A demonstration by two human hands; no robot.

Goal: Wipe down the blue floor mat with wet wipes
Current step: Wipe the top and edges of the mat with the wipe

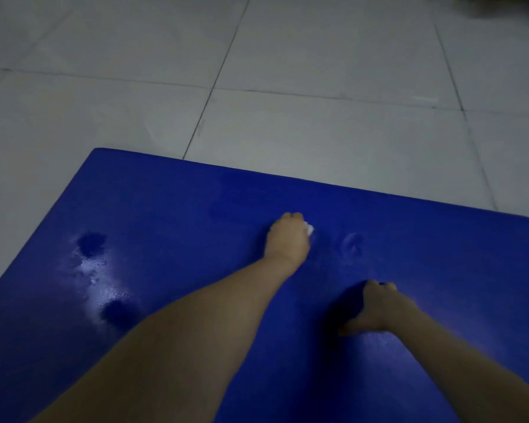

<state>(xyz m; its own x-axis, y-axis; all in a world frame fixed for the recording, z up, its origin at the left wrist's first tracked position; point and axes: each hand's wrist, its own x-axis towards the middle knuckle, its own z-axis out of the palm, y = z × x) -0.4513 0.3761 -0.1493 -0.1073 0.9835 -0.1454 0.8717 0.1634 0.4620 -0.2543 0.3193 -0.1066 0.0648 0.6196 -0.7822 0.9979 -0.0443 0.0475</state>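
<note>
The blue floor mat (165, 209) fills the lower part of the head view, its far edge running from upper left to right. My left hand (287, 236) is closed on a white wet wipe (309, 228), pressed on the mat near its far edge; only a small corner of the wipe shows. My right hand (376, 306) rests flat on the mat nearer to me, fingers spread and holding nothing. Both forearms are bare.
Wet, shiny patches and two dark dents (90, 244) mark the mat's left side. A faint ring-shaped dent (351, 242) lies right of the wipe. Pale floor tiles (318, 71) with dark grout lines lie beyond the mat.
</note>
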